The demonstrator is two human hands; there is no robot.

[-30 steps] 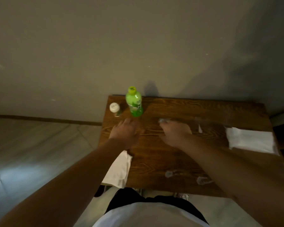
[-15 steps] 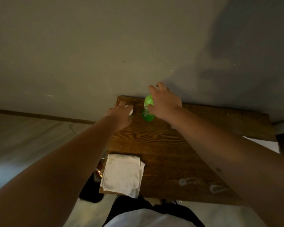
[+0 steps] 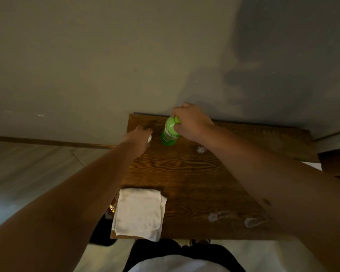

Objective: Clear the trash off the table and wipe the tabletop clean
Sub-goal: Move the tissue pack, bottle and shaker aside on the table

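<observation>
A green plastic bottle (image 3: 168,133) stands near the far edge of the brown wooden table (image 3: 194,173). My right hand (image 3: 191,122) is closed around its neck and cap. My left hand (image 3: 139,137) covers a small white-capped container (image 3: 149,138) at the far left corner; only a sliver of white shows, and the grip is hidden. A crumpled clear scrap (image 3: 200,149) lies beside my right forearm. Two clear wrapper pieces (image 3: 214,216) (image 3: 252,221) lie near the front edge. A folded white cloth (image 3: 138,213) hangs over the front left corner.
A grey wall rises right behind the table. Pale floor lies to the left. A dark object (image 3: 101,232) sits under the front left corner. A white item (image 3: 312,165) shows at the table's right side, mostly behind my right arm.
My right hand has settled from beside the bottle onto its neck and cap. My left hand has stayed over the small container. The view shifted slightly.
</observation>
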